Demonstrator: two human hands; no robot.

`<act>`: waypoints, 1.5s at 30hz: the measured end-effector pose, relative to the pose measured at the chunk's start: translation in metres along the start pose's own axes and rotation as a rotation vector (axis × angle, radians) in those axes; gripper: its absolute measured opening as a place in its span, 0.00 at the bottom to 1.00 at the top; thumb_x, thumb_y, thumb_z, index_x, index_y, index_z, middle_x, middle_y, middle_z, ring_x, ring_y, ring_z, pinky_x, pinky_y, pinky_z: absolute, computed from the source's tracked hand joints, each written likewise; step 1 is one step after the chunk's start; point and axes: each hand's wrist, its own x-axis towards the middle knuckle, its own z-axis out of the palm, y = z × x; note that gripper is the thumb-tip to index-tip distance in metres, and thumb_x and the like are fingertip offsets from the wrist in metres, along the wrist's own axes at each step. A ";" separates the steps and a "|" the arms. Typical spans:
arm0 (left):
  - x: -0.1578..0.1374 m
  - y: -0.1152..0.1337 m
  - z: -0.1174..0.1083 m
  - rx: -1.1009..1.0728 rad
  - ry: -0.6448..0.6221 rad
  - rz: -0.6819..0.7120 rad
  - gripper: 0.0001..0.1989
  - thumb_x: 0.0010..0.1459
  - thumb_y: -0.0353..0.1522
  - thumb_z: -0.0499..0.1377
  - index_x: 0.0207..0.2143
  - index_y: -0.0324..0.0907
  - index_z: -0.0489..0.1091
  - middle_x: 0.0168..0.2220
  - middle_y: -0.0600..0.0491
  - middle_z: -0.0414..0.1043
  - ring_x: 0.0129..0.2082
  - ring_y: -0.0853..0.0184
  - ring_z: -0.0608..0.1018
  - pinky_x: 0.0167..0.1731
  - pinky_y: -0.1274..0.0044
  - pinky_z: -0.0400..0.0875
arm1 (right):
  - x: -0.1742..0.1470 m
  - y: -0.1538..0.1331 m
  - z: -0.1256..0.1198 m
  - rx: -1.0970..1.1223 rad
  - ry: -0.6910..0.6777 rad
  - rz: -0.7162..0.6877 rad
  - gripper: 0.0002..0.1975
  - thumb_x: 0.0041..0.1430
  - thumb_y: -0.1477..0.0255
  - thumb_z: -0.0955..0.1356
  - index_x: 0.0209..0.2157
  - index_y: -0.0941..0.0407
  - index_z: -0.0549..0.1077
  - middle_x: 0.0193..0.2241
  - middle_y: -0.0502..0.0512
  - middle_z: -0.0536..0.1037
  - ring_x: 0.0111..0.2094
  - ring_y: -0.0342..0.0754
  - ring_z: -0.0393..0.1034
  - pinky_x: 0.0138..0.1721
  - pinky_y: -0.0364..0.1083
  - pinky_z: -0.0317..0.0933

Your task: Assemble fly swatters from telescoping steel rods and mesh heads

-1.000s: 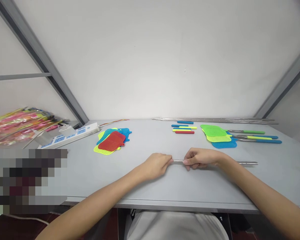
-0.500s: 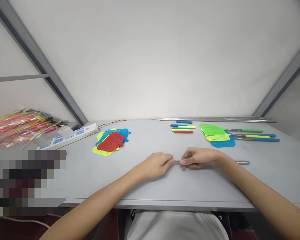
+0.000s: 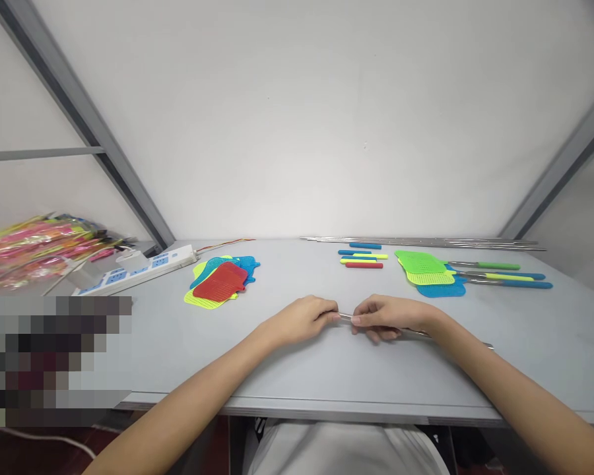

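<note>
Rod of slim silvery metal, pinched narrowly by left hand and right hand, pointed just past three o'clock. Beyond the hands, perforated, multicoloured plastic swatter heads lay at ten, slender coloured tubes at twelve.

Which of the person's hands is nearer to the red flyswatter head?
Left. The left hand holds the metal rod, to the right of the red flyswatter head; the right hand is farther right along the same rod.

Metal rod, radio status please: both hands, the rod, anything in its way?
Left hand closed on metal rod; right hand pinching it. Right forearm partly hides rod. Flyswatters lie beyond, apart from it.
</note>
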 end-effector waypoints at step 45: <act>-0.005 -0.060 -0.007 0.316 0.319 -0.274 0.07 0.57 0.32 0.43 0.37 0.43 0.58 0.30 0.54 0.65 0.32 0.66 0.67 0.38 0.70 0.52 | -0.009 0.025 -0.048 0.167 0.352 0.000 0.20 0.47 0.57 0.64 0.29 0.61 0.70 0.17 0.45 0.58 0.15 0.34 0.43 0.14 0.38 0.38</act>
